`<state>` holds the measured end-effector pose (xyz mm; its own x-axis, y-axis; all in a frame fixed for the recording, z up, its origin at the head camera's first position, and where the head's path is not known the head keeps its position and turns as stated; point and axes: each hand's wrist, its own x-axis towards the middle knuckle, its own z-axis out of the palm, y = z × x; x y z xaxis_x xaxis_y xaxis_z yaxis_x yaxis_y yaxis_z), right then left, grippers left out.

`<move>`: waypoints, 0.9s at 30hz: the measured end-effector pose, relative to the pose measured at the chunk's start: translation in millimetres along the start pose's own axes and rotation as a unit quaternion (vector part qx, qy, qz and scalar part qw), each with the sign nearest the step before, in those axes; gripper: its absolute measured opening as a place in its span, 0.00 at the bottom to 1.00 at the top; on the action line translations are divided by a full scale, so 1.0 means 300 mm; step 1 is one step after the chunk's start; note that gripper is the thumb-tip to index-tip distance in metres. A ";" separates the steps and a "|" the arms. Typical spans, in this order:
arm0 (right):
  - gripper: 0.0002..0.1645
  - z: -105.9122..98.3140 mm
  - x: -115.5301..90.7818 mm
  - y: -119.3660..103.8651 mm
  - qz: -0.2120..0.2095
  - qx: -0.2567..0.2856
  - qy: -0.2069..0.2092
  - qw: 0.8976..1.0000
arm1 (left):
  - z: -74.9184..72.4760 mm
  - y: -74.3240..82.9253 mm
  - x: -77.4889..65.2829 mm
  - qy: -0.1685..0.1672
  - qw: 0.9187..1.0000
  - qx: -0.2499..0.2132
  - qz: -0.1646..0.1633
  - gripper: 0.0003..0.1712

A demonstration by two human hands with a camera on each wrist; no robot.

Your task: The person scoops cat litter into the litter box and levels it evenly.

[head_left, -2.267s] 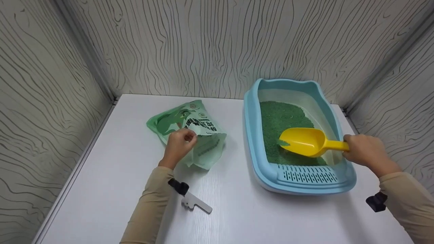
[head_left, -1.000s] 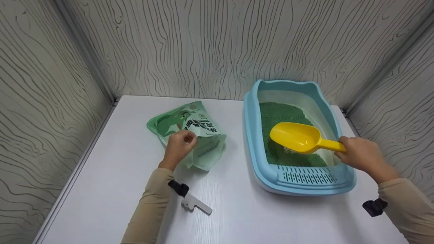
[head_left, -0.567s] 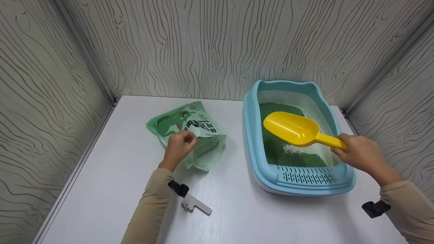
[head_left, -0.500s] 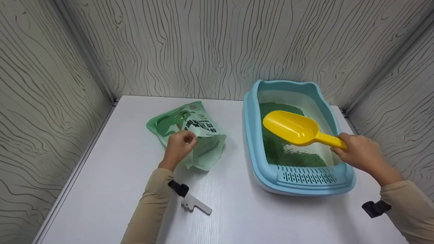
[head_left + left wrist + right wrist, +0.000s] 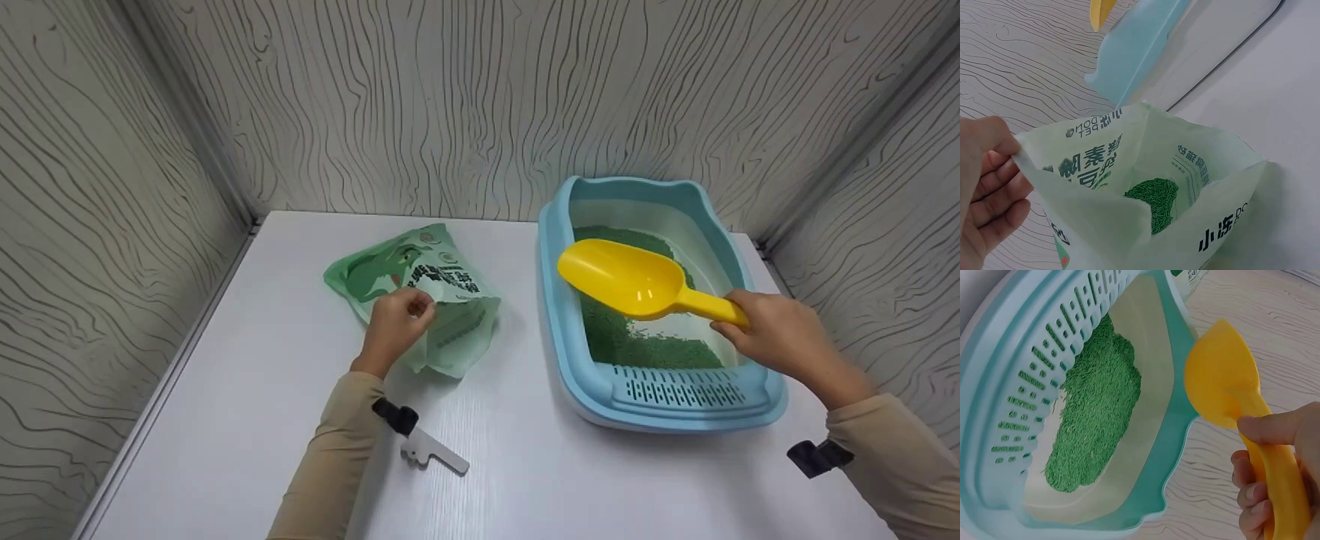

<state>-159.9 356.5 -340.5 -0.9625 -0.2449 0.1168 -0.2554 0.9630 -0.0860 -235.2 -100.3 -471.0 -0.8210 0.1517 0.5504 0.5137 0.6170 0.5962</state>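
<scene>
My left hand (image 5: 396,326) pinches the edge of a green bag (image 5: 461,337) that lies on the table with its mouth open toward me. In the left wrist view, green pellets (image 5: 1157,199) show inside the bag. My right hand (image 5: 784,330) grips the handle of a yellow scoop (image 5: 622,277), whose bowl looks empty. The scoop hangs over the blue litter box (image 5: 566,352), its tip overlapping the left rim. Green pellet litter (image 5: 660,352) covers part of the box floor, with a pale bare patch below the scoop.
A small grey comb-like tool (image 5: 442,454) lies on the white table (image 5: 517,487) near the left wrist. Wood-patterned panels (image 5: 420,105) enclose the back and both sides. The litter box has a slotted front step (image 5: 682,388).
My right hand has lifted the scoop off the litter and moved it left toward the box's left rim. Pellets on its tip earlier are gone. The left hand and bag stay put.
</scene>
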 end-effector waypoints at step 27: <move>0.15 0.087 0.054 -0.192 -0.054 0.052 -0.018 0.997 | -0.006 0.011 0.000 0.002 1.000 0.007 0.002 0.03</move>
<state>-163.1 294.0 -359.4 -0.9314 -0.3514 0.0950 -0.3632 0.9147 -0.1771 -233.1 -99.6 -468.0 -0.8179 0.1521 0.5549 0.5140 0.6264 0.5859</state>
